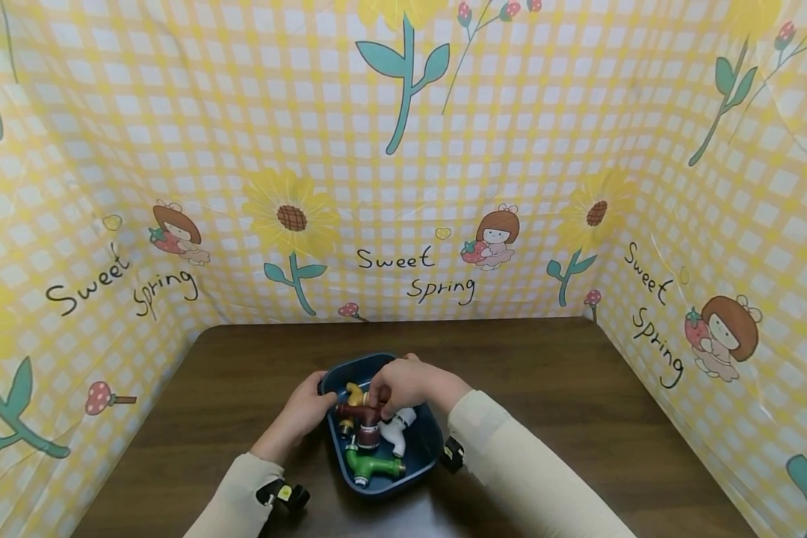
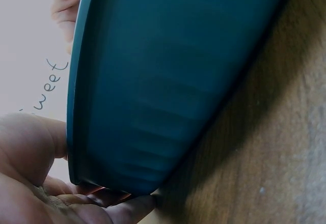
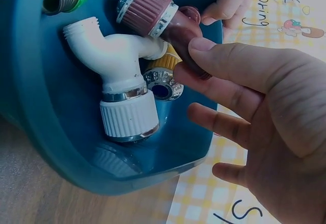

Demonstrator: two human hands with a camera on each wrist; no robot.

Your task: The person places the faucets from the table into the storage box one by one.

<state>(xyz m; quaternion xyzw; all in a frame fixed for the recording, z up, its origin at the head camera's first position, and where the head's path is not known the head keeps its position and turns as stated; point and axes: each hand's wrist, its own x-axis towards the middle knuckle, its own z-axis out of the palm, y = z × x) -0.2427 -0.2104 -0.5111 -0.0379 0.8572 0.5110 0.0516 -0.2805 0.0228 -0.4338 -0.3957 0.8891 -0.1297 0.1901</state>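
A dark blue plastic basin (image 1: 422,467) stands on the table with several taps in it. My left hand (image 1: 307,407) grips its far left rim, thumb over the edge and fingers against the outer wall (image 2: 153,91). Between thumb and forefinger, my right hand (image 3: 275,96) pinches one end of a brown plastic tap (image 3: 178,30), whose ribbed knob has a silver band. Beside it in the basin lie a white tap (image 3: 117,66), a green tap (image 1: 373,463) and a yellow tap (image 1: 354,394) partly covered by the brown one.
The dark wooden table (image 1: 255,359) extends around the basin. A yellow checked cloth (image 1: 403,187) printed with flowers and lettering hangs along the back and both sides. Each wrist carries a small black camera (image 1: 284,495).
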